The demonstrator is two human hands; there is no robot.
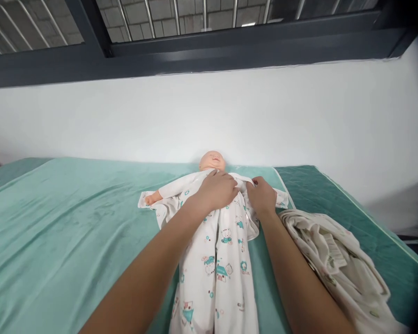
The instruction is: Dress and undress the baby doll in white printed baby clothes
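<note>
A baby doll [212, 161] lies on its back, its head by the wall. White printed baby clothes [226, 236] with teal and brown pictures lie along its body and toward me. On the left, the doll's arm [177, 185] in a plain white sleeve rests over a spread printed sleeve, its bare hand showing. My left hand [218, 189] lies across the doll's chest, fingers bent against the cloth near the opening. My right hand [263, 195] pinches the cloth by the shoulder on the right; that arm of the doll is hidden. A printed cuff [281, 198] shows beyond my right hand.
A crumpled cream cloth [337, 260] with a faint print lies right of my forearm. Under everything is a light green sheet [73, 232], with a darker green cover [299, 185] at the right. A white wall [160, 120] and a barred window [202, 46] stand behind.
</note>
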